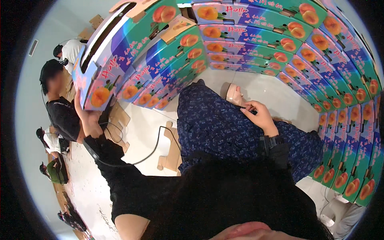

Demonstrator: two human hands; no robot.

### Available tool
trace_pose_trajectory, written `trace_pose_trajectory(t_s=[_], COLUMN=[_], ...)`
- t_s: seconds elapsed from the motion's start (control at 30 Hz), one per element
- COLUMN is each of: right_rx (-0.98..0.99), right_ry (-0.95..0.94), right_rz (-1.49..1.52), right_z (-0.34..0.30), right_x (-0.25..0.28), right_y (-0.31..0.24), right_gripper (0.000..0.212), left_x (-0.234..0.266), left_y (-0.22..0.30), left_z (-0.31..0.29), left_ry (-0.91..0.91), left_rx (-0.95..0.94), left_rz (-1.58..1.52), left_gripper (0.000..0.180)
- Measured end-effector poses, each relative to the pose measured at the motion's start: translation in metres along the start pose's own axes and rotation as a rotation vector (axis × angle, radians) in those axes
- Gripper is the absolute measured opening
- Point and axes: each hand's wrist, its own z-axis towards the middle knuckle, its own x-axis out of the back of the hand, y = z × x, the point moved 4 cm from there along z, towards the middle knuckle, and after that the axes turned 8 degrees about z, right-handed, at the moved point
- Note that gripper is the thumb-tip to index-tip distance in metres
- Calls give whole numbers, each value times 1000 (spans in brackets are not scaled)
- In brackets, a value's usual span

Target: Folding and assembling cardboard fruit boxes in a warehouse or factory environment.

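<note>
At the upper left my left hand (88, 117) is against the lower corner of a printed fruit carton (114, 66), its fingers along the carton's side. This carton lies on top of a stack of similar ones. My right hand (259, 116) is over my dark blue patterned skirt (216, 124), close to my pale sandal (235, 94). Its fingers are curled, with thumb and forefinger brought together at the skirt's edge. A small dark bit shows at those fingertips, too small to name.
Stacked cartons (252, 36) wall the front, and more stacks (348, 136) curve down the right. Flat brown cardboard pieces (172, 148) lie on the pale floor (156, 120). A black cable (154, 149) loops by my left arm. Beyond it, a person (60, 100) and several others are at the left.
</note>
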Motion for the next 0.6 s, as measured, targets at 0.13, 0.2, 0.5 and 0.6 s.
trace_pose_trajectory(t_s=[0.13, 0.2, 0.5, 0.6], right_rx=[-53, -63, 1, -55], right_ry=[5, 12, 20, 15], right_rz=[-92, -94, -96, -103], right_z=[-2, -2, -2, -1], right_x=[3, 3, 4, 4], right_y=[2, 3, 6, 10], right_gripper=[32, 32, 28, 26], left_x=[-10, -6, -34, -30], left_y=[7, 5, -32, -29], left_z=[15, 27, 40, 43], left_ry=[-52, -165, -397, -376], left_rx=[62, 49, 185, 192], left_rz=[-11, 3, 2, 34], left_gripper=[56, 56, 55, 55])
